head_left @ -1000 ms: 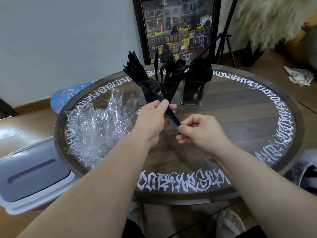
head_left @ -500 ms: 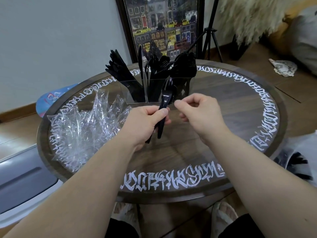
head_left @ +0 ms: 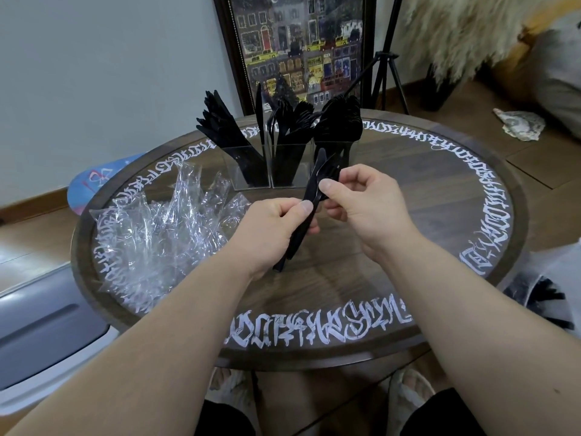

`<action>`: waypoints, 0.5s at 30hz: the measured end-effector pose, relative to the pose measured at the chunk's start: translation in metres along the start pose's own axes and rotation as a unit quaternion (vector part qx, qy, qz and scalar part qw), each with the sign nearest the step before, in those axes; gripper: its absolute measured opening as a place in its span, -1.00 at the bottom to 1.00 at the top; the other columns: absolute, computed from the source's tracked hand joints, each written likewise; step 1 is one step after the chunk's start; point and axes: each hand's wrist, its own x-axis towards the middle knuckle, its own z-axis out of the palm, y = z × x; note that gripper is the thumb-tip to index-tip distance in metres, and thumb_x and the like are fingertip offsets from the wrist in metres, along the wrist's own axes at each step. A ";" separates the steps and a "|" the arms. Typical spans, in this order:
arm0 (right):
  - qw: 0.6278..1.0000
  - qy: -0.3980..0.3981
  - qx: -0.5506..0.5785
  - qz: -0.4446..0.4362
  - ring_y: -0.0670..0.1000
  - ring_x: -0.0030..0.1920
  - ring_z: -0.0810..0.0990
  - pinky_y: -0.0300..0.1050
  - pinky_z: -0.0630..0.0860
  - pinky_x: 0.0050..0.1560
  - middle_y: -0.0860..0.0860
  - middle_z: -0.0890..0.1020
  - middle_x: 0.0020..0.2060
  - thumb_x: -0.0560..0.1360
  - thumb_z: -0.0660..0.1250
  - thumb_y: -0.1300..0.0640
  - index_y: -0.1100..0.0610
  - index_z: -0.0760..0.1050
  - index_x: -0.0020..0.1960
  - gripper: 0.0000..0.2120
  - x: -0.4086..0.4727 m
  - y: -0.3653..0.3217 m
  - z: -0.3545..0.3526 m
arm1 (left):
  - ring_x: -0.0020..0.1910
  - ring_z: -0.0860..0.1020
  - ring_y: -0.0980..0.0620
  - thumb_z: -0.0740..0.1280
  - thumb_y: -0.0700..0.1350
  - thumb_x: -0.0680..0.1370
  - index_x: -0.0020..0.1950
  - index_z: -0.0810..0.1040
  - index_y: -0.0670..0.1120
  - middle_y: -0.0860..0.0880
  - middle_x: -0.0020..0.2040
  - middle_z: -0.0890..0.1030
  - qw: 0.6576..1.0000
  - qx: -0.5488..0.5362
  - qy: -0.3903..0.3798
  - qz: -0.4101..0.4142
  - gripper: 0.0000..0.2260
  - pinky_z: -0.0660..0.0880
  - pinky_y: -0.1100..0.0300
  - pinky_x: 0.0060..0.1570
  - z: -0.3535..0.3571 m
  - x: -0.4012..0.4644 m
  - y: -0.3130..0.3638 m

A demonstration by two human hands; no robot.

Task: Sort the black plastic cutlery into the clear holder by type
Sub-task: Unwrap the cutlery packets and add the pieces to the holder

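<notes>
My left hand (head_left: pixel 273 228) grips a small bundle of black plastic cutlery (head_left: pixel 309 196) by the handles, heads tilted up toward the holder. My right hand (head_left: pixel 361 199) pinches one piece near the top of that bundle with thumb and fingers. Just beyond them the clear three-compartment holder (head_left: pixel 284 171) stands on the round table: black knives (head_left: pixel 220 127) fan out of the left compartment, forks (head_left: pixel 292 121) fill the middle one, spoons (head_left: pixel 341 121) the right one.
A heap of crumpled clear plastic wrappers (head_left: pixel 160 237) covers the left of the round wooden table (head_left: pixel 408 199). A grey bin lid (head_left: pixel 37 325) sits low at the left. A framed picture (head_left: pixel 301 48) and a tripod (head_left: pixel 385 67) stand behind the table.
My right hand let go of the handle ends, came up and now pinches the bundle near its heads. My left hand turned the bundle more upright.
</notes>
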 end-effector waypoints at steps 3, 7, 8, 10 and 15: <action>1.000 -0.017 0.008 0.003 -0.12 -0.40 0.56 -0.24 0.50 -0.32 0.01 0.59 -0.35 0.46 0.40 0.29 0.11 0.54 -0.17 -0.89 0.001 0.001 0.001 | -0.42 0.49 0.11 0.23 -0.06 0.63 -0.06 0.65 -0.05 0.00 -0.32 0.63 1.000 -0.022 -0.002 0.001 -0.78 0.42 0.21 -0.37 -0.001 0.001 -0.001; 1.000 -0.009 0.006 -0.003 -0.11 -0.38 0.56 -0.23 0.51 -0.30 0.04 0.59 -0.32 0.48 0.38 0.28 0.12 0.55 -0.16 -0.90 0.002 0.001 0.001 | -0.27 0.55 0.07 0.23 -0.21 0.61 -0.02 0.65 -0.10 -0.11 -0.21 0.63 0.999 -0.020 0.027 0.040 -0.80 0.54 0.18 -0.23 -0.001 0.002 0.001; 1.000 -0.006 0.006 -0.005 -0.11 -0.38 0.56 -0.22 0.51 -0.30 0.04 0.60 -0.31 0.49 0.37 0.27 0.12 0.54 -0.17 -0.90 0.002 0.001 0.001 | -0.25 0.57 0.07 0.24 -0.23 0.60 -0.02 0.64 -0.10 -0.11 -0.18 0.65 0.998 -0.019 0.038 0.046 -0.82 0.55 0.19 -0.20 -0.001 0.002 0.001; 1.000 -0.001 0.003 -0.005 -0.10 -0.38 0.56 -0.20 0.51 -0.29 0.04 0.61 -0.31 0.50 0.36 0.26 0.11 0.53 -0.19 -0.88 0.002 0.001 0.002 | -0.21 0.61 0.09 0.26 -0.23 0.59 -0.06 0.62 -0.06 -0.04 -0.16 0.68 0.997 0.006 0.057 0.056 -0.84 0.54 0.23 -0.14 -0.003 0.001 0.002; 0.999 0.038 -0.018 -0.025 -0.10 -0.40 0.54 -0.21 0.48 -0.31 0.02 0.59 -0.31 0.51 0.32 0.28 0.06 0.50 -0.12 -0.87 0.002 0.001 0.005 | -0.32 0.54 0.22 0.31 -0.21 0.55 -0.17 0.59 -0.04 0.13 -0.28 0.64 0.985 0.020 0.154 0.069 -0.86 0.42 0.47 -0.23 -0.018 0.001 0.002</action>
